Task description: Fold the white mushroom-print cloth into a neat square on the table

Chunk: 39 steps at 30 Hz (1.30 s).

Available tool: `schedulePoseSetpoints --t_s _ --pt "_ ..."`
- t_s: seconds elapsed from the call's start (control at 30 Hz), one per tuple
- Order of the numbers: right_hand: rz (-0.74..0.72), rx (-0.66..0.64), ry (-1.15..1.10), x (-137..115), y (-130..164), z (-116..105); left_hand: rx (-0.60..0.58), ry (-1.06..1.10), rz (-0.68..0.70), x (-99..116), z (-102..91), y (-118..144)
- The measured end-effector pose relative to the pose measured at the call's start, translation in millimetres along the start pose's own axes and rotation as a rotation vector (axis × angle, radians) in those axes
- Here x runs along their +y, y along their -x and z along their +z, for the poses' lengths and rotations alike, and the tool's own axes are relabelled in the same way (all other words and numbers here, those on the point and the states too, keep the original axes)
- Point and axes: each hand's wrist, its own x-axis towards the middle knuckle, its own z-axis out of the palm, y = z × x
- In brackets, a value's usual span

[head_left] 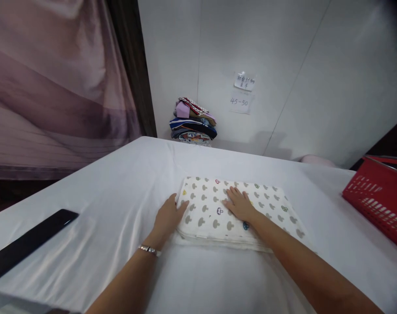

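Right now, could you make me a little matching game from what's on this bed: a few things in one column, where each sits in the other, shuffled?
Things:
1. folded mushroom-print cloth
2. red basket
3. pile of folded clothes
4. long black object

Places:
A. at the far edge, against the white wall
B. at the right edge of the bed
C. near the left edge of the white sheet
D. in the middle, under the right hand, with the left hand at its left edge

Pairs: 1-D, 2-B, 3-A, 4-C
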Motion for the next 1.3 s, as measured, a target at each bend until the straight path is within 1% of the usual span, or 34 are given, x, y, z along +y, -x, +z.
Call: schedulePoseSetpoints --t_s 0.13,0.23,0.3,0.37,0.43,0.5,0.53,0.6,0.67,0.73,0.77,0.83,0.9,0.97,1.0,1.07,1.13,1.2,1.23,1.3 --pt "-0.031 0.066 -0.039 -12.8 14.4 3.7 -0.111 0.143 -0.110 -5.6 -2.6 -6.3" --pt "-0.039 0.055 -0.043 -19.3 20.3 10.7 -0.134 0.261 -0.157 -9.7 -1.2 -10.9" --pt "-0.043 0.052 -0.054 -19.8 20.7 12.5 -0.154 0.404 -0.186 -7.3 -3.2 -10.8" --pt "-0.055 0.065 -0.082 -18.6 19.6 11.9 -0.188 0.551 -0.209 1.9 -10.3 -8.6" --pt "-0.061 0.082 -0.143 -17.3 18.0 10.4 -0.212 0.632 -0.191 18.6 -22.2 -6.4" --pt "-0.036 0.115 -0.278 -17.3 17.1 8.3 -0.209 0.635 -0.103 42.8 -36.1 -6.0" --pt "-0.005 0.144 -0.389 -17.8 17.2 6.7 -0.226 0.619 -0.034 57.5 -42.6 -6.6" --pt "0.064 0.224 -0.684 -19.1 19.6 1.4 -0.224 0.555 0.105 92.0 -51.7 -9.0" --pt "0.086 0.294 -1.026 -18.5 26.1 -7.4 -0.235 0.473 0.241 132.2 -52.1 -11.3" --pt "0.063 0.307 -1.340 -12.1 37.1 -19.0 -0.245 0.404 0.367 176.0 -41.1 -11.6" --pt "0.054 0.303 -1.468 -5.8 44.3 -25.0 -0.257 0.369 0.418 198.0 -31.0 -10.5" --pt "0.064 0.318 -1.642 13.7 60.9 -34.2 -0.322 0.279 0.495 239.6 -3.1 -5.1" --pt "0.090 0.386 -1.688 40.2 78.4 -36.9 -0.407 0.228 0.542 273.6 32.3 5.2" --pt "0.138 0.449 -1.630 68.2 94.4 -31.9 -0.458 0.239 0.554 296.4 70.1 19.3" --pt "0.170 0.464 -1.575 80.9 101.0 -27.3 -0.477 0.244 0.549 303.2 88.2 26.8" --pt "0.219 0.451 -1.454 100.5 110.6 -16.9 -0.507 0.263 0.528 308.4 119.6 40.2" --pt "0.245 0.426 -1.381 110.4 115.4 -9.1 -0.534 0.308 0.515 305.9 140.4 48.3" --pt "0.251 0.419 -1.379 112.2 117.0 -6.7 -0.585 0.361 0.495 299.0 147.6 49.8" --pt "0.253 0.420 -1.389 111.3 117.4 -7.6 -0.618 0.386 0.486 294.4 146.1 48.5" --pt "0.250 0.400 -1.385 109.4 118.5 -11.8 -0.675 0.427 0.484 282.2 134.9 43.6"
